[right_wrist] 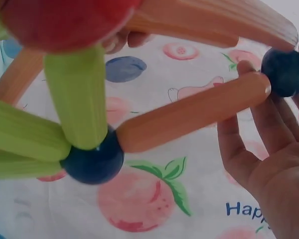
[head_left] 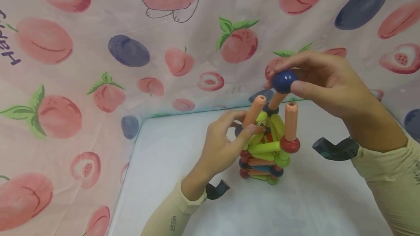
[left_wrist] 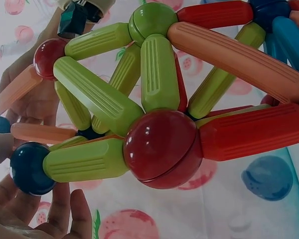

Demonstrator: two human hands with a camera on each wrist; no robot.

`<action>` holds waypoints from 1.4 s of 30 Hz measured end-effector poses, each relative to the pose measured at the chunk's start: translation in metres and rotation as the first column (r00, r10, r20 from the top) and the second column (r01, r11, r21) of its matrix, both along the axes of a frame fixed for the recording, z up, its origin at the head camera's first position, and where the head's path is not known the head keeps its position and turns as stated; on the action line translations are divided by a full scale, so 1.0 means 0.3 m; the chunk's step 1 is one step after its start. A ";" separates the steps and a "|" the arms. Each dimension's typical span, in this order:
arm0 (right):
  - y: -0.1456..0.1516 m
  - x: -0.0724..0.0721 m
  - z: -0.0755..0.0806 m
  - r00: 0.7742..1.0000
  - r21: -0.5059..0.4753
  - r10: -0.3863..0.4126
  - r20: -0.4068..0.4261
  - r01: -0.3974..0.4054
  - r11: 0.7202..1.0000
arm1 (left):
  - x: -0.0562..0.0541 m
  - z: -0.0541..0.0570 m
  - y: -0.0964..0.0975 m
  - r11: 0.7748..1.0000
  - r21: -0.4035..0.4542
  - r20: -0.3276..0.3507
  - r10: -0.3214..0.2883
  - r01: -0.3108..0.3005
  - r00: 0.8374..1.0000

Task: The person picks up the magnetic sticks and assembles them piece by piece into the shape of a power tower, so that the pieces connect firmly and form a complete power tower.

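A tower of magnetic rods and balls [head_left: 262, 148] stands on the white table. Three orange rods rise from its top. My right hand [head_left: 331, 83] pinches a glossy blue ball [head_left: 284, 81] at the upper end of the rear orange rod [head_left: 277, 100]; the right wrist view shows that ball [right_wrist: 284, 72] against the rod [right_wrist: 194, 112]. With thumb and fingers, my left hand [head_left: 223, 145] grips the base of the left orange rod [head_left: 254, 111], beside a blue corner ball [left_wrist: 32, 168]. The third orange rod [head_left: 291, 121] stands on a red ball [head_left: 290, 144], its top bare.
Behind the white table [head_left: 164, 163] hangs a pink cloth [head_left: 183, 50] printed with fruit, which also runs along the left side. A dark wrist camera [head_left: 334, 149] sits at the right cuff, another dark camera [head_left: 217, 189] at the left cuff.
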State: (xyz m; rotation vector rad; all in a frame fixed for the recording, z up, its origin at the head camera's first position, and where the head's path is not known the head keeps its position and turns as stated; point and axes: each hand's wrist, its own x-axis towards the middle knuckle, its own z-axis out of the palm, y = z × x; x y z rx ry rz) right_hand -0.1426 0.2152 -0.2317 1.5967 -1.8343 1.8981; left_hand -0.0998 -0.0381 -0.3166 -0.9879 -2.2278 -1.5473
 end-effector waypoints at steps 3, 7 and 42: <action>0.010 -0.009 -0.014 0.999 -0.011 0.036 -0.028 -0.036 0.999 | 0.000 0.000 0.003 1.000 -0.003 0.005 -0.003 0.003 1.000; 0.003 -0.023 -0.025 0.996 -0.001 0.086 -0.025 -0.087 0.996 | 0.000 -0.004 0.008 1.000 0.000 0.016 -0.013 0.013 1.000; -0.045 0.148 -0.042 0.748 0.240 -0.598 -0.289 0.661 0.711 | 0.001 -0.015 -0.004 0.999 -0.043 -0.057 -0.014 0.012 0.998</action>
